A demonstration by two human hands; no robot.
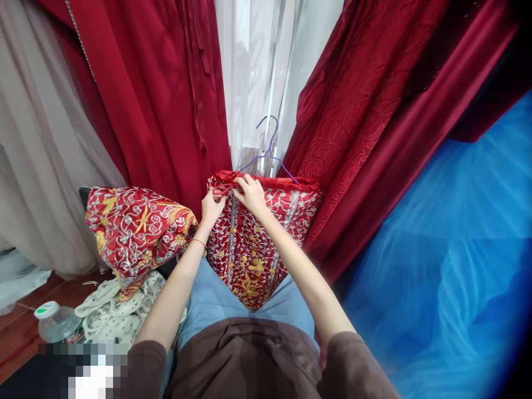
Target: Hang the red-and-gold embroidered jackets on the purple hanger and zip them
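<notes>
While a purple hanger [270, 151] is resting along its red waistband [276, 182], we are facing the embroidered red garment [255, 244], which is partly covering our blue trousers [208, 291]. With the left hand [213, 208] we are pinching a looped red cord [222, 190] near the waistband's left end; with the right hand [251, 194], just beside it, we are grasping the same cord. To our left, a second embroidered piece [141, 227] is lying beside a dotted cloth [110, 316], and a clear bottle [58, 326] is standing nearby.
</notes>
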